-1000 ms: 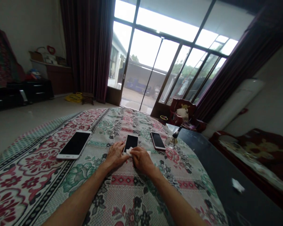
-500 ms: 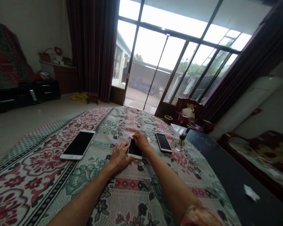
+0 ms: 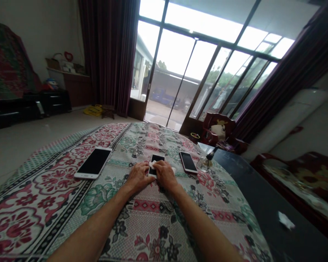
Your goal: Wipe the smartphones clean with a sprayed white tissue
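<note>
A smartphone [image 3: 157, 158] with a dark screen and white frame lies face up on the patterned tablecloth [image 3: 153, 207]. My left hand [image 3: 137, 177] grips its left edge, thumb at the near end. With closed fingers my right hand [image 3: 165, 175] presses a white tissue [image 3: 152, 165] onto the screen; the hand covers much of the phone's right and near parts. A larger white phone [image 3: 94, 163] rests to the left of my hands. To the right lies another phone [image 3: 188, 162] with a white front and reddish edge. Both have dark screens.
Right of the phones stands a clear glass container [image 3: 205, 164] with a dark object above it. A dark low table [image 3: 265, 196] adjoins on the right, with a crumpled white tissue [image 3: 286, 220] on it. Carved wooden chairs [image 3: 221, 125] and glass doors are beyond.
My right hand has slid with the tissue from the far end of the phone toward its near end, uncovering the far part of the screen. My left hand stays at the phone's edge.
</note>
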